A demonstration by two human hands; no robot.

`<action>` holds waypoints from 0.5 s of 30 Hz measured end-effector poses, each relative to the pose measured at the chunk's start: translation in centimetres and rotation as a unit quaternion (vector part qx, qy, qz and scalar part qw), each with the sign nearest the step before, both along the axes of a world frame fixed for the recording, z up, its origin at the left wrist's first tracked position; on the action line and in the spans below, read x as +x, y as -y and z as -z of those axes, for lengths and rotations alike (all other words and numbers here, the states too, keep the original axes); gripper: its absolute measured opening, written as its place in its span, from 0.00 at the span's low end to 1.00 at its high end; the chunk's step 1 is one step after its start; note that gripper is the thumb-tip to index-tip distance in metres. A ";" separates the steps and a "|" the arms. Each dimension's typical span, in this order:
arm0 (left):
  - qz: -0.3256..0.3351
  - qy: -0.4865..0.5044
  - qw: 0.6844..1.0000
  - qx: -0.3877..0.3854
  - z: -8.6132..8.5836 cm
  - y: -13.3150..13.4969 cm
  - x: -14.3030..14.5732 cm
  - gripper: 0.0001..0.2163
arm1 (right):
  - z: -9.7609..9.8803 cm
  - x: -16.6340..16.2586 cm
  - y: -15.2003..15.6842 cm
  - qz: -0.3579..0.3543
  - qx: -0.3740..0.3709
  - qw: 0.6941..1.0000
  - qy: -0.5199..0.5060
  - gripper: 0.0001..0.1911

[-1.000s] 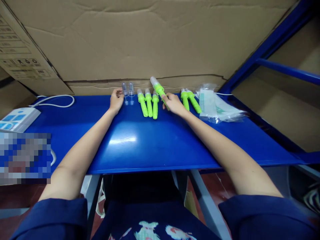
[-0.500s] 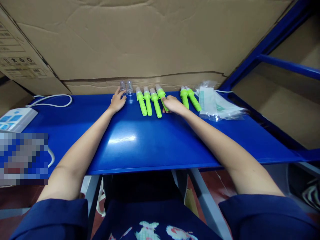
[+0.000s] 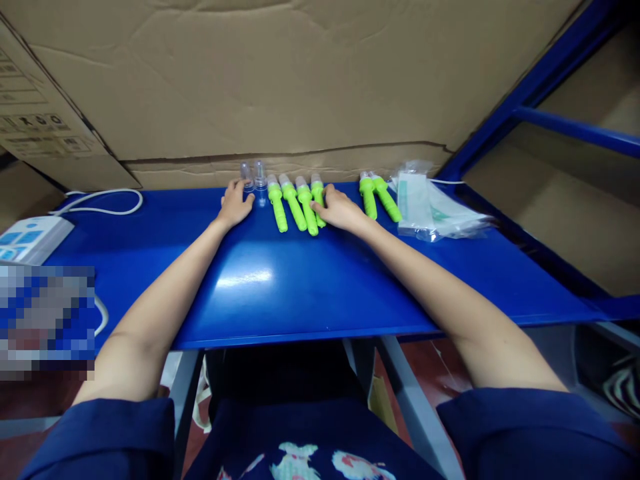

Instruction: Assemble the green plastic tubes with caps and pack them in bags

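Note:
My left hand [image 3: 234, 203] rests at the back of the blue table with fingers apart, beside two clear plastic caps [image 3: 260, 175] that stand upright; its fingertips are at the left cap. Several bright green sticks with ribbed handles and clear tops [image 3: 277, 207] lie in a close row right of the caps. At the row's right end, my right hand [image 3: 340, 208] is loosely spread, thumb and forefinger apart, against the last green stick [image 3: 317, 190]. Part of that stick's handle is hidden by the thumb.
Two more green sticks [image 3: 385, 198] lie farther right, beside a pile of clear plastic bags [image 3: 440, 210]. A white power strip [image 3: 35, 237] with a white cable sits at the left. Cardboard [image 3: 300, 87] walls the back; a blue metal frame [image 3: 565, 127] rises at the right.
The row of green sticks has shifted slightly left. The last stick now lies closer to its neighbour, and my right hand's grip on it has loosened. My left hand stays by the caps.

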State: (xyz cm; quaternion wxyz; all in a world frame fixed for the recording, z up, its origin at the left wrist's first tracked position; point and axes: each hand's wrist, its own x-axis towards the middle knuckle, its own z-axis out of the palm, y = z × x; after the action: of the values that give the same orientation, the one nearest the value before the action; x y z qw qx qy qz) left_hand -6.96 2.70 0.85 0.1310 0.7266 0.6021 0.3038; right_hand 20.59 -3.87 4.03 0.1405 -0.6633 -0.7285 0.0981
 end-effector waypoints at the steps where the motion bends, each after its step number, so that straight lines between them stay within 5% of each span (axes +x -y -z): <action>1: -0.004 -0.007 1.000 0.003 -0.2 0.2 0.0 0.26 | 0.2 0.0 -0.1 -0.017 0.010 1.000 -0.003 0.25; 7: 0.006 -0.012 1.000 0.008 -0.5 0.0 -1.1 0.33 | 1.4 -0.1 -0.9 -0.092 0.053 0.994 -0.010 0.23; 15: 0.021 -0.079 0.997 0.002 -0.5 -0.5 -2.1 0.30 | 1.8 -1.2 -0.5 -0.128 0.058 0.990 -0.023 0.26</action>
State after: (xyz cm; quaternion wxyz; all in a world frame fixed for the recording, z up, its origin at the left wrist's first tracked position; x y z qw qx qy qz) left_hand -9.04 3.22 1.37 0.0879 0.7609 0.5949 0.2437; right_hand 19.43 -3.39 2.26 0.1818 -0.5528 -0.8084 0.0883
